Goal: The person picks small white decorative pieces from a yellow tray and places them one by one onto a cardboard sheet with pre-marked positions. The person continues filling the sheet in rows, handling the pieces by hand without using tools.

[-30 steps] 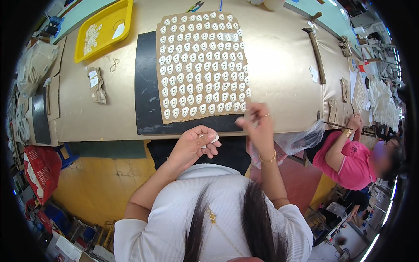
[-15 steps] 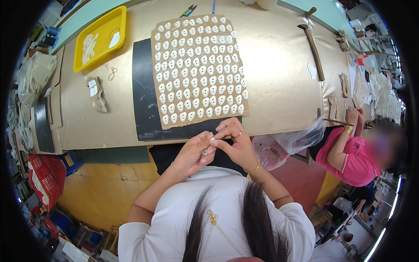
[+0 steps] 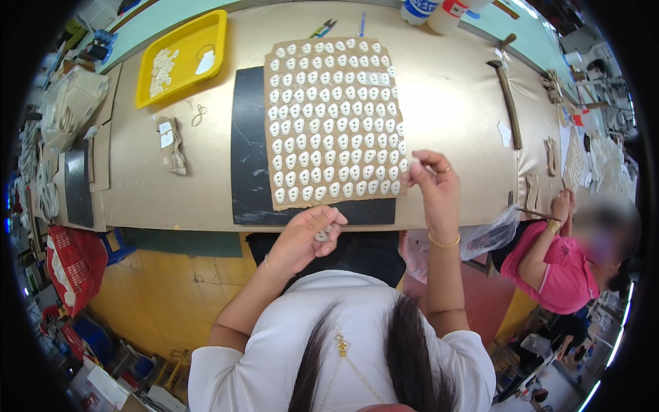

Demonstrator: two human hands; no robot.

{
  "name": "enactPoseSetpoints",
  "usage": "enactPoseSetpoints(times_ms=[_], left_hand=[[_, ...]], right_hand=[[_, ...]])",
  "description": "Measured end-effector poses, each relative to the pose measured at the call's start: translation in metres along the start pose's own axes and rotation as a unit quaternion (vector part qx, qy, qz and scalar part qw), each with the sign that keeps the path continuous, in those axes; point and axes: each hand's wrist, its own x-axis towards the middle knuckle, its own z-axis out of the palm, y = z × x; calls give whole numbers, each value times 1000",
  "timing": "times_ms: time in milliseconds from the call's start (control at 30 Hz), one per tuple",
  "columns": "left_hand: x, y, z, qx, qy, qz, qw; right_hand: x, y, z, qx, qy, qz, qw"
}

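Observation:
Small white oval pieces with dark holes [image 3: 329, 142] lie in rows across a brown cardboard sheet [image 3: 291, 204]. The sheet rests on a black board [image 3: 247, 151] at the table's near edge. My left hand [image 3: 309, 237] is closed around one or more of these white pieces, just below the sheet's lower edge. Over the sheet's right edge, my right hand [image 3: 435, 182] pinches a small white piece between thumb and index finger. That piece is partly covered by the fingertips.
A yellow tray [image 3: 185, 84] with loose white pieces stands far left, near a tied brown bundle [image 3: 171, 147]. Snips [image 3: 322, 29], a blue pen [image 3: 362, 25] and bottles [image 3: 446, 17] lie or stand at the back. A hammer [image 3: 506, 103] lies right, before a co-worker in pink [image 3: 549, 264].
My hands have parted. The right has moved up and right to the sheet's right edge, while the left stays low, still closed. The whole view has shifted slightly.

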Motion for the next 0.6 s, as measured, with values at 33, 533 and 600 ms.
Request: enactPoseSetpoints(times_ms=[33,533,600], left_hand=[[-1,7,-5,9,5,22,1000],[13,89,-69,1,115,195,974],[18,95,-69,8,113,190,975]], right_hand=[[13,-6,3,-9,-7,-17,1000],[181,29,-2,28,66,30,997],[177,25,2,27,67,35,997]])
